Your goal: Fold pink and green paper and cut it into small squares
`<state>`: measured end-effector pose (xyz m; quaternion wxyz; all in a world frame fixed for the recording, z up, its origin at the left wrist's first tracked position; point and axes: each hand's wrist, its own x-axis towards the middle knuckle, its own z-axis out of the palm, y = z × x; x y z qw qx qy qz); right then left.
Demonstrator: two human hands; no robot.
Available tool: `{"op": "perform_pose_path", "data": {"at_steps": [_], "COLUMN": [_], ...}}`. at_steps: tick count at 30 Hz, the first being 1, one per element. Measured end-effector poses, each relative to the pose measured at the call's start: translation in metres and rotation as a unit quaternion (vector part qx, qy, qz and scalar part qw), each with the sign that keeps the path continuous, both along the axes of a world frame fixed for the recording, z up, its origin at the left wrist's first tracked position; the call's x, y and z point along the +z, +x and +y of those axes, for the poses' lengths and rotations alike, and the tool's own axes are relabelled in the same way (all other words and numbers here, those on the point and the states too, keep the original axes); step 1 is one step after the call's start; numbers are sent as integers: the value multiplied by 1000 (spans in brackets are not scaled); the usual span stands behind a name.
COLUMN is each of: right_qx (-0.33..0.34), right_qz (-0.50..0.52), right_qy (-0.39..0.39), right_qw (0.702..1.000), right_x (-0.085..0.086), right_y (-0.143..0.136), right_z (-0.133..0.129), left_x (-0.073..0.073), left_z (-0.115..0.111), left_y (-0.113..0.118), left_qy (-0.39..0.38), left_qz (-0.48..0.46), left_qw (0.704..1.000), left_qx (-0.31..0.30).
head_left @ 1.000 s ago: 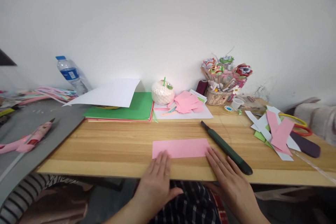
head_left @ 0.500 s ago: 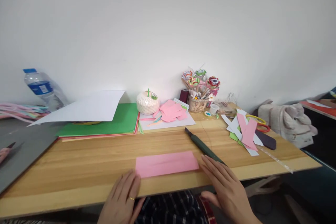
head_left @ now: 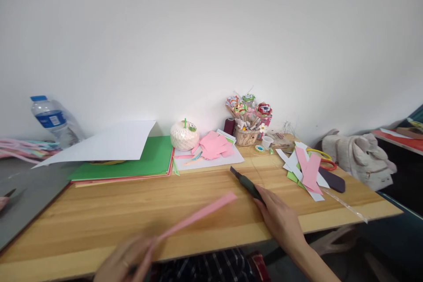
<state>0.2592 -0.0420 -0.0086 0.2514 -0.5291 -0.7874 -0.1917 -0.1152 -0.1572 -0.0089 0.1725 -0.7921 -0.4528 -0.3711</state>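
Observation:
My left hand [head_left: 127, 257], blurred by motion at the table's front edge, grips one end of a pink paper strip [head_left: 198, 214]. The strip is lifted and seen nearly edge-on, its far end slanting up to the right. My right hand [head_left: 280, 218] closes around the rear of a craft knife [head_left: 247, 185] with a dark green handle. The dark tip of the knife points away to the upper left, and the knife lies low over the wooden table [head_left: 109, 216].
Behind stand a green paper stack [head_left: 155, 154], a white woven ball [head_left: 185, 136], pink paper pieces [head_left: 213, 144] and a basket of paper flowers [head_left: 247, 135]. At right lie cut strips [head_left: 309, 169] and scissors [head_left: 325, 158]. A bottle [head_left: 51, 119] leans at the back left.
The pink paper has gone from lying flat to being raised in my left hand, which moved left and down. My right hand has taken hold of the craft knife.

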Motion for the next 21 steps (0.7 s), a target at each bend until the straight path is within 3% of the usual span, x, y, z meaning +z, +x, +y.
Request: {"op": "perform_pose_path", "data": {"at_steps": [3,6,9,12,15,17,19,21], "right_qx": [-29,-30,-5,19,43,58,77,101], "right_qz": [16,43,86,112,129,130,122,118], "right_qy": [13,0,-31,-42,-48,-46,-49,-68], "right_qw": [999,999,996,993,990,989,988,986], "right_x": [6,13,17,18,19,19,20,21], "right_y": [5,13,23,30,31,29,25,19], "right_z": [-13,-24,-35,-45,-55,-63,-69,-76], "left_x": [42,79,97,96,79,63,48,38], "left_z": [17,33,42,47,51,54,57,60], "left_y": [7,21,33,47,69,86,101,109], "left_qy": [-5,5,44,122,171,121,23,-79], "left_qz": [-196,-357,-381,-269,-63,66,165,196], "left_qw": [975,927,918,951,983,990,986,977], "left_qx": [107,117,98,90,34,-2,-12,-39]}}
